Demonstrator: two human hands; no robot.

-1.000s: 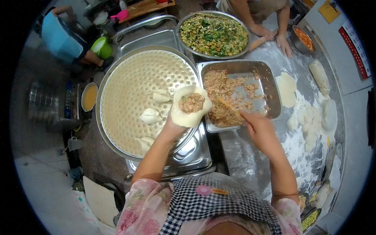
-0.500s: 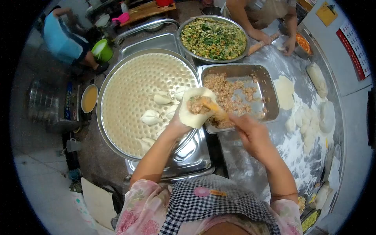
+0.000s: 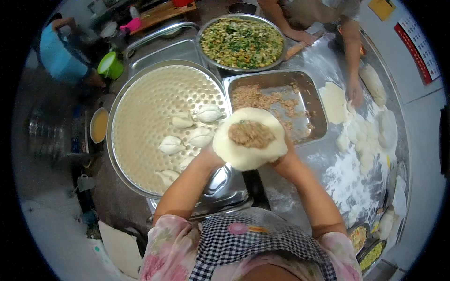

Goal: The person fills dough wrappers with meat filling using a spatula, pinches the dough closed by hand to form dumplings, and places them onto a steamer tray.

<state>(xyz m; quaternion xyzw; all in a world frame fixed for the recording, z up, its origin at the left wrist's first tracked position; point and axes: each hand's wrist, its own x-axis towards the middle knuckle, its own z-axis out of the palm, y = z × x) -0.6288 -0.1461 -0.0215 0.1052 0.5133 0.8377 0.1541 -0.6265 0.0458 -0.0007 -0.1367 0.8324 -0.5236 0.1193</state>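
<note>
A round dough wrapper lies spread out in front of me, with a mound of minced filling at its middle. My left hand holds it from the left side and from below. At its right edge, my right hand grips the same wrapper; most fingers of both hands are hidden under the dough. Just left, several pleated dumplings sit on a round dimpled tray. Behind the wrapper is a metal pan with more minced filling. The yellow spreading tool is out of sight.
A large bowl of chopped vegetables stands behind the pan. Across the floured table, a co-worker's hand reaches to dough pieces beside a flat dough sheet. Another person bends near a green bucket.
My right hand has let go of the yellow spreading tool and taken the wrapper's right edge. The wrapper is now spread wider and closer to me. The co-worker's hand has moved toward the dough pieces.
</note>
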